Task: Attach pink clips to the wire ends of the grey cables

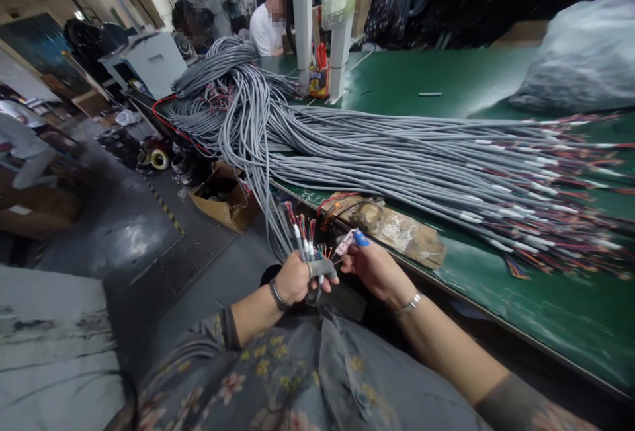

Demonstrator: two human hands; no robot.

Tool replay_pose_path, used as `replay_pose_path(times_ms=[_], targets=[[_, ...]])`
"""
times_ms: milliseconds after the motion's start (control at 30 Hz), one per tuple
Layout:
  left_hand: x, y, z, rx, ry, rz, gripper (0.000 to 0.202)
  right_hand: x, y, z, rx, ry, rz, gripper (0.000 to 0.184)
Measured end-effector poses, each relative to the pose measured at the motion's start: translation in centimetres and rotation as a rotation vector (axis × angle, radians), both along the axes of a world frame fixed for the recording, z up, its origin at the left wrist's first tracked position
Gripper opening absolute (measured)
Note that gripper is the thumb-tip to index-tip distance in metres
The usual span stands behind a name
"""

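Note:
My left hand is closed in a fist round a small bunch of grey cable ends whose coloured wires stick up above the fingers. My right hand sits just to the right of it, pinching a small pink-and-white piece between thumb and forefinger; a blue cap covers one fingertip. The held cables run up and away to a very large bundle of grey cables lying across the green table.
A torn brown paper patch lies at the table edge. An open cardboard box stands on the floor. A white post, a pen holder, a wrapped bag and two seated people are farther back.

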State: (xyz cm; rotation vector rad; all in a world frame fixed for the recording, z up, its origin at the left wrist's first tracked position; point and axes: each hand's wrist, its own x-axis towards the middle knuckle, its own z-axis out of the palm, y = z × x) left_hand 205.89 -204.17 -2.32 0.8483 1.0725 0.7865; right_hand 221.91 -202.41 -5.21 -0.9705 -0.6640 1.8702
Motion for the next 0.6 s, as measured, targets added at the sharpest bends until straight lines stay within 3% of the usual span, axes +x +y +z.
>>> replay_pose_path(times_ms=[267, 467, 600], targets=[[0.6, 0.5, 0.4, -0.012, -0.011, -0.055, 0.044, -1.1, -0.4, 0.1, 0.055, -0.053, -0.085, 0.058], [0.5, 0.6, 0.3, -0.010, -0.007, -0.054, 0.044, -1.4, -0.6, -0.6, 0.221, -0.242, -0.328, 0.057], [0.5, 0.6, 0.2, -0.029, -0.007, -0.078, 0.043, -1.4, -0.6, -0.8, 0.125, -0.103, -0.147, 0.060]])
